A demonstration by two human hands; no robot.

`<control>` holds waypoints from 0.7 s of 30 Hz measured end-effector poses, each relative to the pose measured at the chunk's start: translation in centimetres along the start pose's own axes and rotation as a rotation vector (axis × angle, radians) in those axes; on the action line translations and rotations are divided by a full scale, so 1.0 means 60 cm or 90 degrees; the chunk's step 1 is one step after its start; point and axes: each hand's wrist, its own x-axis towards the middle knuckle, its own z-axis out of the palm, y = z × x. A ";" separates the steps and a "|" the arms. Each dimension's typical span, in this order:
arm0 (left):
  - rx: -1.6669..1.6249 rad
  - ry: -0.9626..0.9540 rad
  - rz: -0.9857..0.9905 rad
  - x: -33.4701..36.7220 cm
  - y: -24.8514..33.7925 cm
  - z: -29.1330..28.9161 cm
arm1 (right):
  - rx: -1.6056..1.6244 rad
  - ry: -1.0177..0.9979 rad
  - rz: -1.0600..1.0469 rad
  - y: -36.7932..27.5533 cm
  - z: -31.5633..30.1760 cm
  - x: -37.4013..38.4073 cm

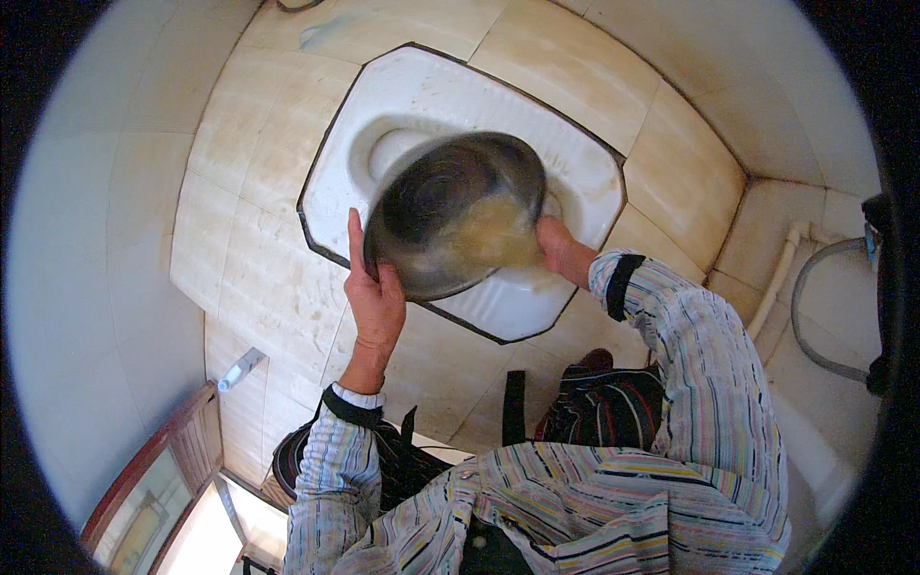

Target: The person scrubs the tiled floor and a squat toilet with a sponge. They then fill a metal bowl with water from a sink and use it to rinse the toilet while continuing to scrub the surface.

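A round dark metal basin [431,192] is tilted over a white squat toilet [412,86] set into the floor. Cloudy yellowish liquid [494,235] lies toward the basin's lower right side, smeared by motion. At the left rim, my left hand [376,305] grips the basin, thumb near the edge and one finger stretched along its outside. My right hand [562,247] holds the opposite rim, its fingers partly hidden. Part of the toilet's bowl is covered by the basin.
Beige tiles [259,172] surround the toilet, with walls close on both sides. A pale bottle [240,370] lies by the left wall, near a wooden-framed door [144,479]. On the right are a pale pipe [778,273] and a grey hose [803,321].
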 end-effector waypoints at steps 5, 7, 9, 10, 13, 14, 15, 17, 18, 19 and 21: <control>-0.031 0.030 -0.157 0.009 -0.040 -0.014 | -0.078 -0.052 -0.017 -0.046 -0.015 0.025; -0.150 0.042 -0.380 0.001 -0.075 -0.033 | -0.264 -0.054 -0.125 -0.077 -0.027 0.046; -0.250 0.151 -0.424 0.006 -0.112 -0.043 | -0.533 -0.002 -0.300 -0.094 -0.035 0.057; -0.272 0.162 -0.390 0.005 -0.126 -0.054 | -0.742 0.032 -0.550 -0.092 -0.039 0.055; -0.311 0.270 -0.371 0.019 -0.164 -0.069 | -1.102 -0.099 -0.804 -0.065 -0.048 0.032; -0.305 0.265 -0.386 0.024 -0.176 -0.077 | -1.165 -0.186 -0.699 -0.047 -0.054 0.017; -0.300 0.265 -0.397 0.030 -0.188 -0.085 | -1.242 -0.258 -0.576 -0.037 -0.060 0.008; -0.284 0.318 -0.339 0.035 -0.216 -0.091 | -1.336 -0.420 -0.350 -0.034 -0.076 0.001; -0.263 0.318 -0.319 0.040 -0.231 -0.100 | -1.370 -0.345 -0.417 -0.039 -0.084 0.007; -0.242 0.321 -0.286 0.044 -0.245 -0.109 | -1.428 -0.305 -0.422 -0.049 -0.093 0.013; -0.194 0.348 -0.226 0.037 -0.265 -0.126 | -1.645 -0.387 -0.603 -0.092 -0.104 0.053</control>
